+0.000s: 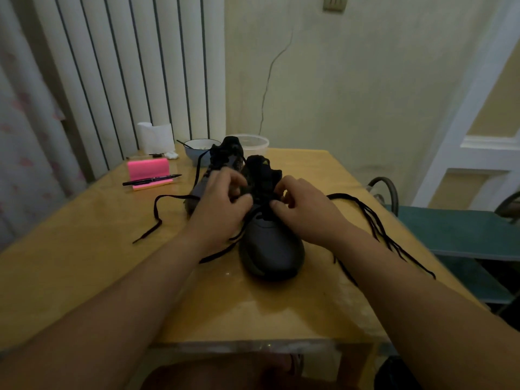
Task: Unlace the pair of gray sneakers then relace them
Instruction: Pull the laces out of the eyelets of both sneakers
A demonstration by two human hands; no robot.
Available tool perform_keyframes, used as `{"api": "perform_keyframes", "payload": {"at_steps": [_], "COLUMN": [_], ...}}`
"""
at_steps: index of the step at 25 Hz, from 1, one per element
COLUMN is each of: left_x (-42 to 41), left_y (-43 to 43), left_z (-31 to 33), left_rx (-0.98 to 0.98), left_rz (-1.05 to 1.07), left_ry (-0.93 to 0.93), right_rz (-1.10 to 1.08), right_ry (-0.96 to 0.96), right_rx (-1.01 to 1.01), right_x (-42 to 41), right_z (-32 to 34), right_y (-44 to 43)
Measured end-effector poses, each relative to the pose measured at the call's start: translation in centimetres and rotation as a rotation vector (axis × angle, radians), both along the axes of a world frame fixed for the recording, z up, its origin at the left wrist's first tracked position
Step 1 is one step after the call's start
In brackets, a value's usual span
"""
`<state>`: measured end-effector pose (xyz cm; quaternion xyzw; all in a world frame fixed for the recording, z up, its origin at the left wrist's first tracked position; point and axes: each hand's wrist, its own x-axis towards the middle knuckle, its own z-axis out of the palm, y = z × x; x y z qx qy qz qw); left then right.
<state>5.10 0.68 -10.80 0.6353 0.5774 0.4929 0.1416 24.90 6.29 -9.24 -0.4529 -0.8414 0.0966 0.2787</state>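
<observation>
Two gray sneakers stand on the yellow tabletop, toes toward the person; the nearer sneaker sits at the middle of the tabletop, and the farther sneaker stands just behind and to its left, partly hidden by the hands. The left hand is curled over the lacing area of the nearer sneaker, fingers bent and pinched together, apparently on the black lace that runs down from the eyelets and trails onto the tabletop under the wrist; the picture is too blurred there to be sure of the grip. The right hand is likewise curled, its thumb and forefinger closed at the right side of the same sneaker's tongue, though what exactly they pinch cannot be told. A second stretch of black lace fans out to the right across the tabletop and hangs past its edge; another lace snakes off to the left from the farther sneaker. At the back left of the tabletop lies a pink block with a black pen resting across its front; behind it stand a white paper roll, a blue bowl with a utensil in it, and a clear plastic container; a green bench stands beside the tabletop on the right.
</observation>
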Motion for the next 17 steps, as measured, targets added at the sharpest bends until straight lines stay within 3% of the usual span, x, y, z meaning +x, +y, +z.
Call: {"api": "perform_keyframes", "payload": {"at_steps": [5, 7, 9, 11, 12, 14, 16, 17], "left_x": [-0.1, -0.1, -0.1, 0.0, -0.1, -0.1, -0.3, -0.4], "left_y": [-0.7, -0.4, -0.2, -0.3, -0.3, -1.0, -1.5, -1.5], "left_z": [-1.9, -1.6, -1.9, -1.8, -1.4, 0.6, 2.8, 3.6], "left_rx": [0.014, 0.045, 0.035, 0.031, 0.026, 0.0, -0.047, -0.06], "left_rz": [-0.028, -0.025, 0.002, 0.03, 0.042, -0.027, -0.287, -0.353], "left_ry": [0.162, 0.194, 0.262, 0.233, 0.119, -0.297, -0.708, -0.743], "right_rz": [0.031, -0.049, -0.132, -0.191, -0.223, -0.261, -0.26, -0.252], "right_ry": [-0.04, 0.315, 0.926, 1.308, 1.392, 1.453, 1.451, 1.391], "right_rx": [0.145, -0.035, -0.435, -0.717, -0.789, -0.898, -0.976, -0.996], "right_x": [-1.5, -1.6, -1.0, 0.6, 1.6, 3.3, 4.3, 4.4], "right_z": [0.9, 1.6, 2.6, 3.0, 2.9, 2.4, 1.4, 0.9], "right_y": [0.1, 0.7, 1.4, 2.3, 3.0, 3.6, 4.1, 4.1]}}
